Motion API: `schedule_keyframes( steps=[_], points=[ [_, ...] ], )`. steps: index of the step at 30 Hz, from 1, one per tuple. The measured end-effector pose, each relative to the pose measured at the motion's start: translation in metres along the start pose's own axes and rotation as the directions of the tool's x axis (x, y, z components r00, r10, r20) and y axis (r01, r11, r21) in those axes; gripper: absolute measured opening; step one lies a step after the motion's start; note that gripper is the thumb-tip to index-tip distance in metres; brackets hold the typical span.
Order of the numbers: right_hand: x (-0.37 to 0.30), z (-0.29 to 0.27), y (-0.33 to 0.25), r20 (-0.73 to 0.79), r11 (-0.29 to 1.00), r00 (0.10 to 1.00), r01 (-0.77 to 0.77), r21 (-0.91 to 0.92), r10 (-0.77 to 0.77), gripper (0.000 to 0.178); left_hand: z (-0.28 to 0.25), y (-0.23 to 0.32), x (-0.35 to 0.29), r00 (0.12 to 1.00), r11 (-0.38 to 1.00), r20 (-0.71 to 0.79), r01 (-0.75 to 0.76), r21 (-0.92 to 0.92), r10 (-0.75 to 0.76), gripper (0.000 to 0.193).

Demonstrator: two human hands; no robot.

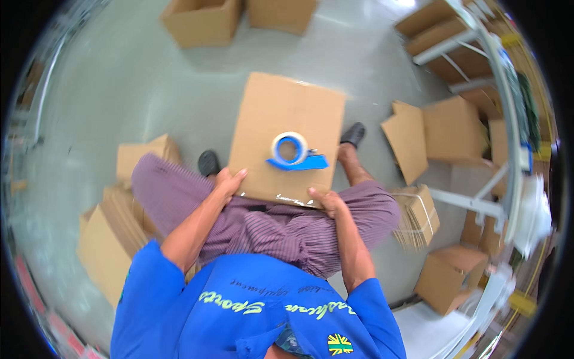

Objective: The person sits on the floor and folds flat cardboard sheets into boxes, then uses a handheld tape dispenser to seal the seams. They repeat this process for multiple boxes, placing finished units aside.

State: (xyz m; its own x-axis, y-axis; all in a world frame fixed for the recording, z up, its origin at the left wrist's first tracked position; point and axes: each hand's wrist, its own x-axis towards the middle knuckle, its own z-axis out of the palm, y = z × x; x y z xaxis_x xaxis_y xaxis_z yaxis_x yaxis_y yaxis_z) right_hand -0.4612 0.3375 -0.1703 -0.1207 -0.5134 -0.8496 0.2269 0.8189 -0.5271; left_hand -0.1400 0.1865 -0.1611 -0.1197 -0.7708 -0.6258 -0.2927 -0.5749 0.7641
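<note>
One closed, flat cardboard box (293, 107) is held in front of a seated person's lap, seen from above. Its long axis is pointed away from the body, with the far end leaned slightly to the right. One blue tape dispenser (311, 163), loaded with one roll of pale tape (276, 146), is laid on top of the box, near its middle. The dispenser is set crosswise to the box's long axis: the roll is placed to the left, and the straight blue end is pointed at the box's right edge.

Two bare hands are seen, with the box between and just beyond them. The box's near left corner is gripped by the left hand (228, 182), thumb on top; its near edge, toward the right corner, is gripped by the right hand (326, 200), thumb also on top. Most of the fingers are hidden. The dispenser is touched by neither hand.

Two dark shoes (353, 134) are seen, one on each side of the box. Beyond its far edge, two cartons (203, 24) are partly shown. To its right, one strapped bundle of flattened cardboard (415, 218) is placed, with one open carton (448, 278) nearer the body.
</note>
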Motion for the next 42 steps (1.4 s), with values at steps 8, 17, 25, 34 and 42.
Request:
schedule_keyframes(
  steps=[8,17,25,34,42],
  points=[
    [0.0,0.006,-0.008,-0.182,0.817,0.964,0.057,-0.573,-0.194,0.08,-0.013,-0.013,0.013,0.964,0.917,0.101,-0.264,0.3,0.245,0.039],
    [-0.049,0.035,-0.022,-0.383,0.794,0.888,-0.034,-0.607,-0.255,0.08,-0.046,0.024,0.011,0.871,0.891,0.332,0.219,0.398,-0.362,0.021],
    [-0.048,0.043,-0.019,-0.362,0.77,0.881,0.005,-0.638,-0.305,0.077,-0.041,0.027,0.02,0.82,0.845,0.399,0.176,0.505,-0.41,0.009],
    [-0.028,0.041,-0.014,-0.363,0.832,0.868,0.096,-0.546,-0.338,0.104,-0.01,0.046,0.006,0.795,0.646,0.158,-0.575,0.501,0.586,0.05],
    [-0.006,0.025,-0.011,-0.437,0.796,0.725,0.253,-0.549,-0.532,0.071,0.044,0.111,-0.026,0.292,0.051,0.6,-0.921,0.385,0.745,0.051]
  ],
)
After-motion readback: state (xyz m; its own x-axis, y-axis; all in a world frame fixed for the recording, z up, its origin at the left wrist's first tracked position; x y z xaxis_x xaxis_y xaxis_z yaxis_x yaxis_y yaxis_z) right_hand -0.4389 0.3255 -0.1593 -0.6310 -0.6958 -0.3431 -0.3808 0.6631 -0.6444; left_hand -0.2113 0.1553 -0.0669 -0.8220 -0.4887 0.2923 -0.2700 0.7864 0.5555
